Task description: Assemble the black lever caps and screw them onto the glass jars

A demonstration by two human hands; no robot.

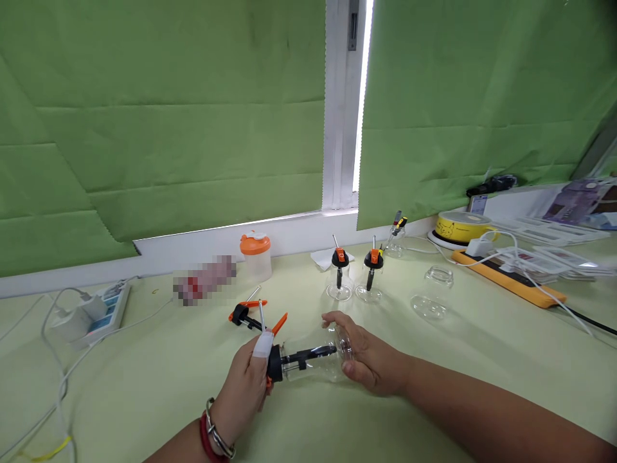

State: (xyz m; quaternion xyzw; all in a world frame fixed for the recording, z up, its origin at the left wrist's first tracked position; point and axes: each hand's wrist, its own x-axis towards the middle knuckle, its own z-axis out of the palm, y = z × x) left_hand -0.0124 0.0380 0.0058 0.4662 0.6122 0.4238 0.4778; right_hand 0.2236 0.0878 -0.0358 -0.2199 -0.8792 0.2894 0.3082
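Observation:
My left hand (245,378), its thumb wrapped in white tape, is closed around a black lid (275,364) with orange levers and a metal spout. From the lid, a black tube (313,353) reaches into a clear glass bottle (324,372) lying sideways. My right hand (376,357) grips the bottle's base with fingers and thumb. The lid meets the bottle's mouth; whether it is fastened I cannot tell. Just beyond my left hand lies another black-and-orange lid (241,315). Two capped glass bottles, one left (338,290) and one right (369,292), stand upright farther back.
An uncapped glass jar (432,297) stands at the right. Behind are an orange-lidded cup (256,260) and a small jar holding screwdrivers (399,225). Power strips lie left (112,308) and right (511,281), with trailing cables. A yellow round case (463,227) is at back right.

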